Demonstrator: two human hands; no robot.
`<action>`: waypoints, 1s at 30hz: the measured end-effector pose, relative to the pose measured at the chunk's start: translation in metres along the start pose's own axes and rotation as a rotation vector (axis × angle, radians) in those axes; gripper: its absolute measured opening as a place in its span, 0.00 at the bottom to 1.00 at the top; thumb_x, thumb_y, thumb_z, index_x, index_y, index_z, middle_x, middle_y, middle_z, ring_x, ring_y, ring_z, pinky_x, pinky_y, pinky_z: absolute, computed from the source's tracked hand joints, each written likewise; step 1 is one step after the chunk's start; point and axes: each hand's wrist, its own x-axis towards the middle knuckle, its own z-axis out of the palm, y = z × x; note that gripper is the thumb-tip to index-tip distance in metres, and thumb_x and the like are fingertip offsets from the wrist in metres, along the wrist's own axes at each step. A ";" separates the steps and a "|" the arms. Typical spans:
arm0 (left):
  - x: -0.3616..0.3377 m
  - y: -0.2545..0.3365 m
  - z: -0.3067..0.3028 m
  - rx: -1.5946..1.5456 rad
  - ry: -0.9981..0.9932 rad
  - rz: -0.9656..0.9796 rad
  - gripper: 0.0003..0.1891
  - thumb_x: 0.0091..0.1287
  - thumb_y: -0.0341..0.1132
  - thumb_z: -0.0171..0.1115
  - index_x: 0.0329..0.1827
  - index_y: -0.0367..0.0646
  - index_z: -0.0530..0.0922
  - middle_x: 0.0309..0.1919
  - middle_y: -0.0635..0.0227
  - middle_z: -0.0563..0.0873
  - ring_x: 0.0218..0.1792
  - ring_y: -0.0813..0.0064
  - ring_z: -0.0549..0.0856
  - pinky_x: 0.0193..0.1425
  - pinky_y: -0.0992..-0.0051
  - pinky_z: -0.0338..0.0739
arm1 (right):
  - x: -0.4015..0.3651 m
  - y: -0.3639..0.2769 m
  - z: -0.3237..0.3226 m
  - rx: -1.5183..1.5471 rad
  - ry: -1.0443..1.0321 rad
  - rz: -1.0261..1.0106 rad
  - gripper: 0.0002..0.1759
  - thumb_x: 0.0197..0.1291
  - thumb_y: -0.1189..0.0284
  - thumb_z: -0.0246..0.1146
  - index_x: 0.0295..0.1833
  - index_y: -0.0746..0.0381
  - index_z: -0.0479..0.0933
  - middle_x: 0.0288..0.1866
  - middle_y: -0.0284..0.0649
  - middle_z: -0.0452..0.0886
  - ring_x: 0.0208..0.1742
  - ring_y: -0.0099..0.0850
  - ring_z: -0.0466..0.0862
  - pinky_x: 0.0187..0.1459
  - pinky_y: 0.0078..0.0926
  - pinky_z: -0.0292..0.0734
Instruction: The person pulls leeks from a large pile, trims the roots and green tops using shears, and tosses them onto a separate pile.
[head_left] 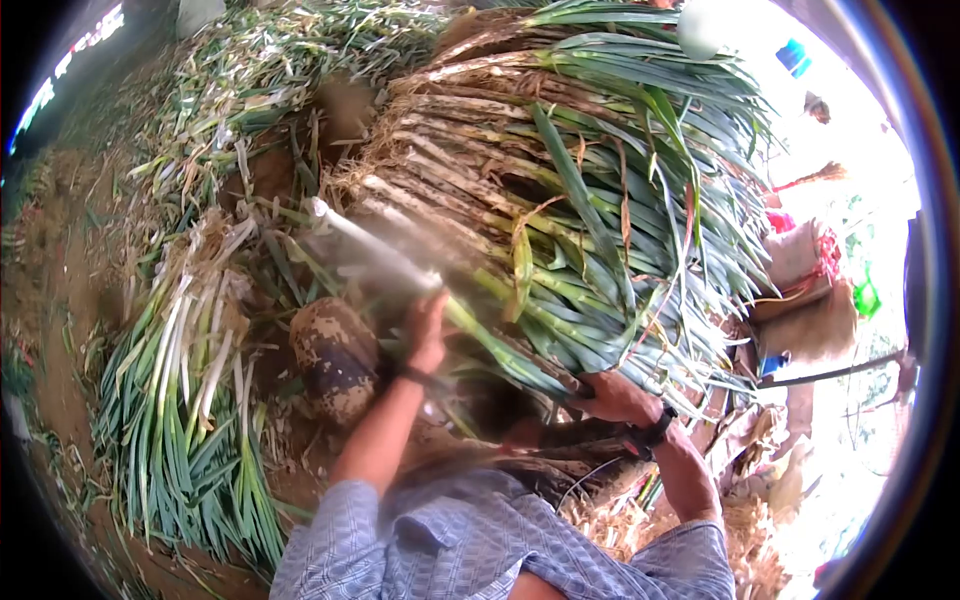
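Pale sacking makes up a bundle [795, 255] at the far right, with a brown, box-like form [820, 320] just nearer to us; we cannot see what either holds. Below, bare brown soil [50, 260] serves as the floor, with green and straw-coloured leaf scraps [300, 45] strewn thickly over the far left. A big heap of leeks [500, 160] fills the far middle, roots to the left and leaves to the right. Cleaner, white-stemmed leeks [175, 400] lie at the near left, and a mud-caked, rounded dark object [335, 360] sits between them and our left arm. Strong light washes out the right side.

One leek [375, 245] slants in front of the heap, its white end far left, its green leaves running near right. Our left grip [427, 335] is closed around it where white turns green. Our right grip [615, 400] curls round a dark stub [575, 387] beside the leaves; finer detail is unclear.
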 end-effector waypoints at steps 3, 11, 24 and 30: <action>0.002 0.008 0.003 0.054 -0.020 -0.001 0.22 0.67 0.48 0.66 0.56 0.44 0.78 0.48 0.65 0.80 0.45 0.71 0.83 0.28 0.70 0.83 | 0.008 0.008 0.008 0.064 0.039 -0.083 0.22 0.62 0.54 0.65 0.45 0.66 0.79 0.32 0.56 0.82 0.36 0.55 0.83 0.39 0.48 0.75; -0.009 0.038 0.011 0.526 -0.071 0.020 0.23 0.68 0.52 0.65 0.54 0.42 0.80 0.39 0.67 0.84 0.36 0.75 0.85 0.26 0.73 0.84 | 0.014 0.005 0.005 -0.015 0.135 -0.100 0.19 0.61 0.57 0.66 0.44 0.63 0.79 0.33 0.54 0.84 0.36 0.54 0.84 0.39 0.48 0.77; 0.003 0.009 -0.004 0.076 -0.049 0.190 0.07 0.62 0.31 0.66 0.39 0.40 0.79 0.34 0.69 0.83 0.36 0.72 0.85 0.40 0.69 0.79 | 0.017 -0.019 0.001 -0.085 0.121 -0.077 0.18 0.61 0.56 0.65 0.42 0.61 0.80 0.34 0.50 0.85 0.39 0.52 0.84 0.41 0.49 0.78; -0.005 0.024 0.005 -0.010 -0.146 0.049 0.12 0.63 0.34 0.67 0.46 0.40 0.79 0.36 0.65 0.84 0.40 0.67 0.87 0.48 0.66 0.84 | 0.023 -0.020 0.004 -0.099 0.233 -0.164 0.17 0.61 0.57 0.66 0.41 0.61 0.79 0.31 0.49 0.85 0.36 0.52 0.84 0.39 0.47 0.77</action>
